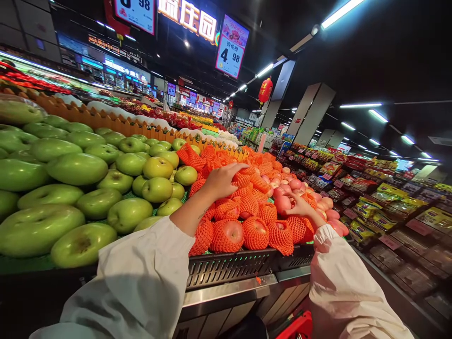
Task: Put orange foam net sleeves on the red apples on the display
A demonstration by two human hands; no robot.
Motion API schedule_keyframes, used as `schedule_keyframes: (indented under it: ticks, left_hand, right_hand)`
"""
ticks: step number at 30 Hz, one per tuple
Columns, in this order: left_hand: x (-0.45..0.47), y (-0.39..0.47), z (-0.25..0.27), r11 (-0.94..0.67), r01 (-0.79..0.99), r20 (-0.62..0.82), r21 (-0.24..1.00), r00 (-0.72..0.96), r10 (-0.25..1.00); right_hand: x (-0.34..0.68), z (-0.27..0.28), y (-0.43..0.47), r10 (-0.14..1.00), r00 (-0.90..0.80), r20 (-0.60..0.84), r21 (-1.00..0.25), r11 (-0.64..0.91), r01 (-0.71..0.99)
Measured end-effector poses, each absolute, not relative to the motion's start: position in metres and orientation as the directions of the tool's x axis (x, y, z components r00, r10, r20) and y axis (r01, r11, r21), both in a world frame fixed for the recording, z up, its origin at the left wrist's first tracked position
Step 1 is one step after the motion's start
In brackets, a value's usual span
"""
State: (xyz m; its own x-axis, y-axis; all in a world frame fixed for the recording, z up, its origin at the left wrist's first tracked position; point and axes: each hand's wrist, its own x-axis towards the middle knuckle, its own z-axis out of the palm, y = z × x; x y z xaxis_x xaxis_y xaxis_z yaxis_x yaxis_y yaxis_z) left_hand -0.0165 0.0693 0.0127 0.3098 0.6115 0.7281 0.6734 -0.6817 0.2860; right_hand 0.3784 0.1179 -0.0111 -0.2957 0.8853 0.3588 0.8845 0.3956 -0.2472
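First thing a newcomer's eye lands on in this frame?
Probably the heap of apples in orange foam nets at centre, where the left hand rests on top and the right hand reaches among the bare pink apples. Next, the green apples filling the left, and the 4.98 price sign overhead.

Air above fruit display open; hands reach in freely from front. Netted red apples [243,221] packed touching, no gaps between. Green apples [88,188] heaped close on left, blocking sideways passage. Black crate rim [233,266] bars low approach. Orange picket divider [106,121] closes back. Packaged-goods shelves [391,212] crowd right side.
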Motion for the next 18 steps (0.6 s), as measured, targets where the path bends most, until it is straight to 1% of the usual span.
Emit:
schedule_keyframes:
  ticks: [2, 4, 6, 7, 9, 11, 13, 15, 16, 18]
  left_hand:
    - [-0.016, 0.069, 0.013, -0.678, 0.676, 0.724, 0.29, 0.308, 0.617]
    - [-0.015, 0.068, 0.013, -0.669, 0.67, 0.715, 0.321, 0.292, 0.635]
    - [-0.013, 0.067, 0.013, -0.663, 0.65, 0.714, 0.372, 0.256, 0.652]
    - [-0.013, 0.068, 0.013, -0.665, 0.631, 0.72, 0.4, 0.233, 0.654]
    - [-0.012, 0.071, 0.011, -0.685, 0.576, 0.746, 0.446, 0.184, 0.64]
    - [-0.012, 0.076, 0.009, -0.718, 0.508, 0.778, 0.476, 0.138, 0.613]
    - [-0.011, 0.08, 0.007, -0.736, 0.452, 0.796, 0.504, 0.088, 0.599]
    - [-0.011, 0.084, 0.006, -0.728, 0.411, 0.789, 0.548, 0.035, 0.613]
    - [-0.011, 0.084, 0.006, -0.717, 0.391, 0.777, 0.577, 0.008, 0.63]
    - [-0.01, 0.084, 0.007, -0.676, 0.347, 0.736, 0.649, -0.062, 0.674]
  right_hand:
    - [0.383, -0.007, 0.117, 0.88, -0.243, 0.409, -0.377, 0.405, 0.833]
    - [0.38, -0.004, 0.117, 0.85, -0.158, 0.503, -0.491, 0.431, 0.757]
    - [0.368, 0.001, 0.117, 0.801, -0.012, 0.598, -0.598, 0.456, 0.659]
    - [0.359, 0.003, 0.118, 0.767, 0.088, 0.635, -0.654, 0.474, 0.59]
    - [0.334, 0.009, 0.118, 0.709, 0.294, 0.641, -0.758, 0.526, 0.385]
    - [0.303, 0.017, 0.118, 0.713, 0.426, 0.558, -0.814, 0.57, 0.112]
    - [0.27, 0.026, 0.118, 0.78, 0.431, 0.453, -0.822, 0.553, -0.137]
    - [0.237, 0.033, 0.118, 0.849, 0.349, 0.396, -0.816, 0.5, -0.289]
    - [0.221, 0.036, 0.117, 0.874, 0.294, 0.386, -0.821, 0.471, -0.323]
    - [0.192, 0.038, 0.116, 0.887, 0.22, 0.406, -0.83, 0.458, -0.318]
